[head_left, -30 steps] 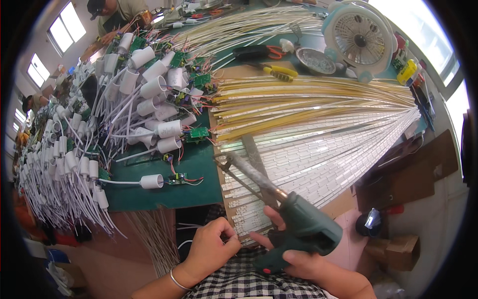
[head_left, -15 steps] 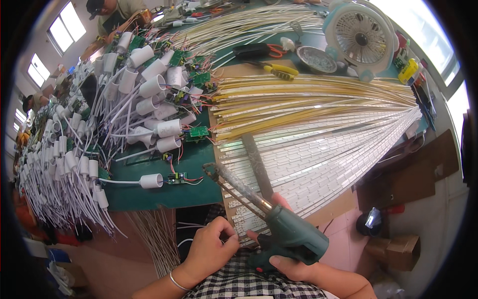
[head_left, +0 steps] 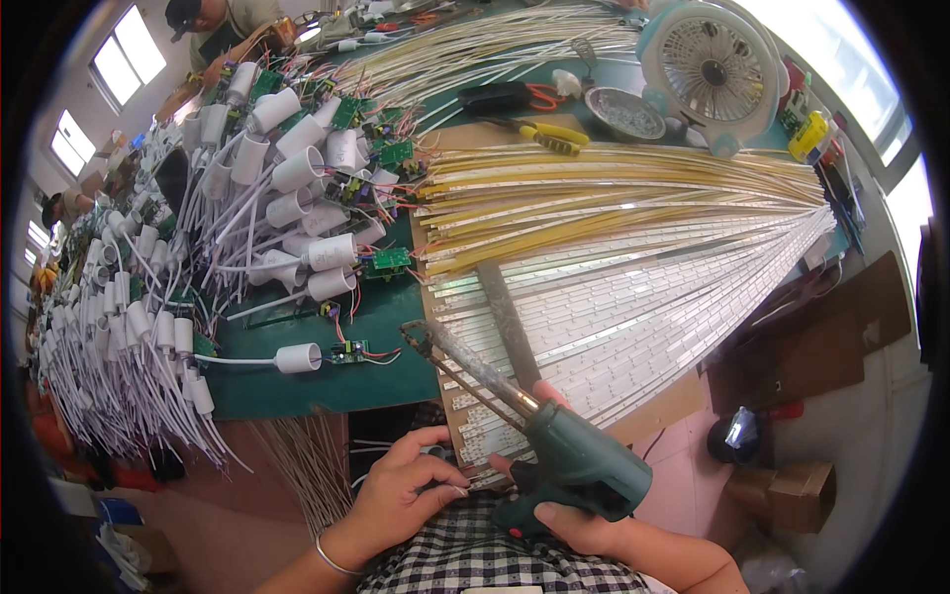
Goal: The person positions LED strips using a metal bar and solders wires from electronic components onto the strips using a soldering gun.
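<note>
My right hand (head_left: 579,527) is wrapped round the dark green handle of a soldering gun (head_left: 584,460). Its long grey barrel points up and left, over the near ends of the LED strips (head_left: 633,307). Low at the board's near left corner, my left hand (head_left: 401,495) has thumb and forefinger pinched on what looks like a thin wire (head_left: 463,487). Behind those fingers a small whitish round part shows, mostly hidden. A flat grey metal bar (head_left: 507,322) lies across the strips. On the green mat, a white lamp socket (head_left: 298,357) is wired to a small green circuit board (head_left: 348,351).
Heaped at left are many white sockets (head_left: 297,169) with cables and circuit boards. Yellow-handled pliers (head_left: 554,134), a metal bowl (head_left: 625,114) and a fan (head_left: 711,74) stand beyond the strips. A co-worker (head_left: 223,30) sits at the far left.
My left hand has shifted slightly left and its fingers have uncurled into a pinch, with a thin wire now showing. The soldering gun has stayed nearly still.
</note>
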The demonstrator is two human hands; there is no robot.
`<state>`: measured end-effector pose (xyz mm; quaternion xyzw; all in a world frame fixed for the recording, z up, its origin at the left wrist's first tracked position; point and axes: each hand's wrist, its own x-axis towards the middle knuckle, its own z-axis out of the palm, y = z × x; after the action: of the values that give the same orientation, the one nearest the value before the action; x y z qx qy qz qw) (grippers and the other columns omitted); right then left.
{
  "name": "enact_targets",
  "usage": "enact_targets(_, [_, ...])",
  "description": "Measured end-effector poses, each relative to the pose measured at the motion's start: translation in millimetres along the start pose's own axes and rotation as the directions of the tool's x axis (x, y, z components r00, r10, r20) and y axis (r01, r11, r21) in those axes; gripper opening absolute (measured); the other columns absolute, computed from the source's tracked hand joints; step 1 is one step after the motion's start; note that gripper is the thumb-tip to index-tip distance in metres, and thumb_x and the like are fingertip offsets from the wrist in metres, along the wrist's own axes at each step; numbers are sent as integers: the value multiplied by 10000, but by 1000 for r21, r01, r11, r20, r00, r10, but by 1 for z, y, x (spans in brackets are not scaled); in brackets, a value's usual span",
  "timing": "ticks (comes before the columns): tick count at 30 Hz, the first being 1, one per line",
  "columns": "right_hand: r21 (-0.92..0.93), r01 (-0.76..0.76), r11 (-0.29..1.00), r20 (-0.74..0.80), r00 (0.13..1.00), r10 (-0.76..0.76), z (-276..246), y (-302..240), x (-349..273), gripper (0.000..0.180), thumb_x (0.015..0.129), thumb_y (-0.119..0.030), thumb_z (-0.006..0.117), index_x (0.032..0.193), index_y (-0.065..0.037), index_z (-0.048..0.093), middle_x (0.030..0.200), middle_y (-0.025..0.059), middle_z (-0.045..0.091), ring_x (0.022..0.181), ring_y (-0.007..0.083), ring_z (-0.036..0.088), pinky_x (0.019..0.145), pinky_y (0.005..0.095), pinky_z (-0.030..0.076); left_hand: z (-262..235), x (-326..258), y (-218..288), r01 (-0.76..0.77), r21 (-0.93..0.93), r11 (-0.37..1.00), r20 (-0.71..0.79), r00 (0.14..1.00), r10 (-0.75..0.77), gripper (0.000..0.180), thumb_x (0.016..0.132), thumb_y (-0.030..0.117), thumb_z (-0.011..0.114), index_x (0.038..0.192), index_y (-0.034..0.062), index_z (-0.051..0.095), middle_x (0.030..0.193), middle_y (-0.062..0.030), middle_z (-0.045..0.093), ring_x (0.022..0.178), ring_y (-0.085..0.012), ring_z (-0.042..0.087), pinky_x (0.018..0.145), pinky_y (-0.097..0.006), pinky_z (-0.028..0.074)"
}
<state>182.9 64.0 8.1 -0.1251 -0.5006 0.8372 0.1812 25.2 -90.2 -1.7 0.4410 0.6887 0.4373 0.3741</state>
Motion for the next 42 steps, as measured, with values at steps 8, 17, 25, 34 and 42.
enact_targets(8, [-102,68,992,25,998,-66,-5,6,-2,838,776,-123,623,1445,3,135,1500,170,92,1310,204,305,1059,351,276,-9,-2,-5,-37,16,999,0,999,37,165,750,60,718,910,61,680,1260,-157,522,924,-217,628,838,-331,494])
enact_targets(17, [-28,13,1000,12,1000,-12,-2,4,-1,856,767,-101,614,1446,12,106,1485,155,134,1238,178,377,1034,337,305,-2,0,7,5,146,989,-22,1000,-2,115,754,70,714,859,61,668,1206,-120,555,930,-246,628,791,-322,497])
enact_targets(25, [-1,-10,1000,3,1000,10,-2,2,-1,819,768,-95,617,1435,9,153,1493,156,112,1194,176,428,1015,335,334,23,11,15,65,120,991,-270,962,-31,118,729,45,683,809,13,602,975,-103,531,768,-168,588,663,-275,497])
enact_targets(34, [73,-3,997,6,1000,2,-5,3,-8,825,773,-49,599,1453,-48,132,1506,165,91,1248,194,404,1027,352,352,31,15,11,102,188,977,-321,946,-37,140,687,59,668,770,20,562,957,-104,520,758,-221,576,651,-294,490])
enact_targets(42, [-68,-259,963,-318,921,225,-33,-31,-93,679,761,-388,718,1269,-22,456,877,139,638,922,221,612,860,364,474,32,18,9,34,153,988,-315,949,16,148,679,41,653,760,5,534,922,-119,505,726,-230,569,637,-304,497])
